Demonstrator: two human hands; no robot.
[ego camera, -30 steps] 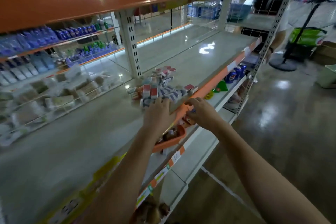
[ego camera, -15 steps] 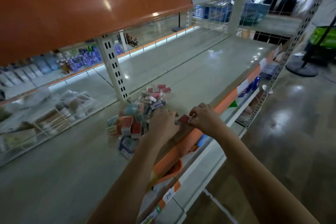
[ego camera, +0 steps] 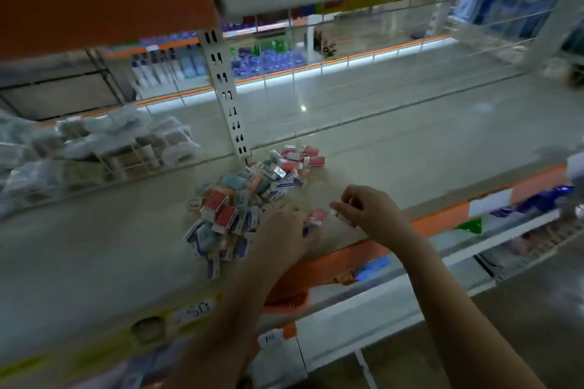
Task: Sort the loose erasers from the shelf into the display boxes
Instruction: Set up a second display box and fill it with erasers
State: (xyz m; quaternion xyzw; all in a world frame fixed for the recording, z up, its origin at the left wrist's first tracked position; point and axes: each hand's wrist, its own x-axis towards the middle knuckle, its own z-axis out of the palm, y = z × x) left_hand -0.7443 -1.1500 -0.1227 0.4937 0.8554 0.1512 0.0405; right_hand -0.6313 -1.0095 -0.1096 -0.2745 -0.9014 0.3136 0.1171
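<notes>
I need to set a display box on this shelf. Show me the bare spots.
Bare shelf lies right of the eraser pile, back to the rear edge, and left of the pile towards the wrapped packs. Crowded: the pile itself and the front edge by both hands.

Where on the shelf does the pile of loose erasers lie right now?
In the head view, the pile of erasers lies mid-shelf, at the foot of the slotted white upright, left of and beyond the left hand.
</notes>
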